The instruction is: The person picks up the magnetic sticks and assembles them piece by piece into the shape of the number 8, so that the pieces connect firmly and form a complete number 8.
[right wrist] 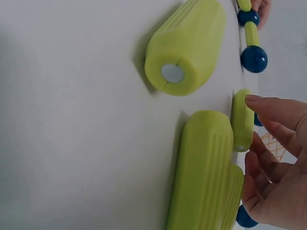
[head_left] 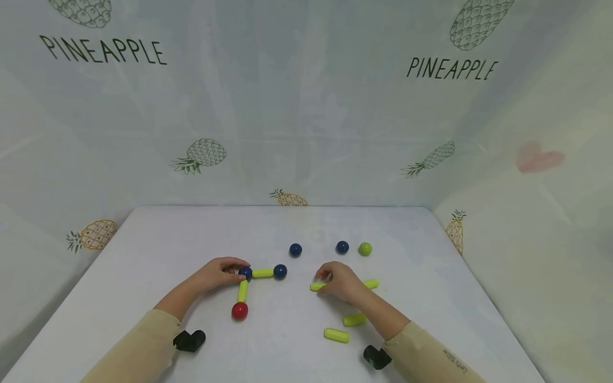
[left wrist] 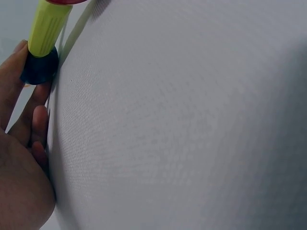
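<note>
My left hand pinches a dark blue ball at the corner of an L-shaped piece. From it one yellow-green building rod runs right to another blue ball. A second rod comes toward me and ends at a red ball. Over on the right, my right hand has its thumb and fingers around a loose yellow-green rod on the table. Part of that rod is hidden by the hand in the head view.
Loose rods lie around the right forearm: one beyond it, one beside it and one nearer me. Farther back sit two blue balls and a green ball. A pineapple-print cloth hangs behind the white table.
</note>
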The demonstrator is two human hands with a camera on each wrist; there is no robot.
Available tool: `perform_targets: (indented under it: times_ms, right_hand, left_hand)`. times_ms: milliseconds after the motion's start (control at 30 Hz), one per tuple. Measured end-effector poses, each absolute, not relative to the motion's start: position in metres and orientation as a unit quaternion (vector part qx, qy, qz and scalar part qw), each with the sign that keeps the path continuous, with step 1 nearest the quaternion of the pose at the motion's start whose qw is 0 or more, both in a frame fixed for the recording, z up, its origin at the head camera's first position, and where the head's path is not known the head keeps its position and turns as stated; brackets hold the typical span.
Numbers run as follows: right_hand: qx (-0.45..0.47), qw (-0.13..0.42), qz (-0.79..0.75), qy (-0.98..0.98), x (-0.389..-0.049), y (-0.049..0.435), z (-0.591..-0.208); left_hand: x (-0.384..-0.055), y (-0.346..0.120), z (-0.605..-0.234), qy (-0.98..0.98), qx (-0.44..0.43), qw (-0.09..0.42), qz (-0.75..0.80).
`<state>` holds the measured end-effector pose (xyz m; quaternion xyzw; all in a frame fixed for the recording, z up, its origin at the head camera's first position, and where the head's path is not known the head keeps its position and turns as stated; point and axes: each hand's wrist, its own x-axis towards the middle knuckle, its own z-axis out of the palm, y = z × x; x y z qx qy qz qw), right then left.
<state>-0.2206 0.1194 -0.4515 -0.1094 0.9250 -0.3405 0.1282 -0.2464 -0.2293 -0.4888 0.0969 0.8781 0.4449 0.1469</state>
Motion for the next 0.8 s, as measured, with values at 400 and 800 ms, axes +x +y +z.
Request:
perform_targets:
  times_ms: [400,800]
  right_hand:
    - [-0.125,0.145,-0.355,0.915,-0.2238,0.1220,-0.4579]
    - [-0.146,0.158,-0.375,0.901,-0.2247,0.1201,-0.4553]
  left_hand:
    - [-0.2472,-0.2294,-0.4905,0.878,0.104,0.142,0.446]
    - [-0.2458,-0.2282,-0.4895,0.878,0.093,0.144,0.446]
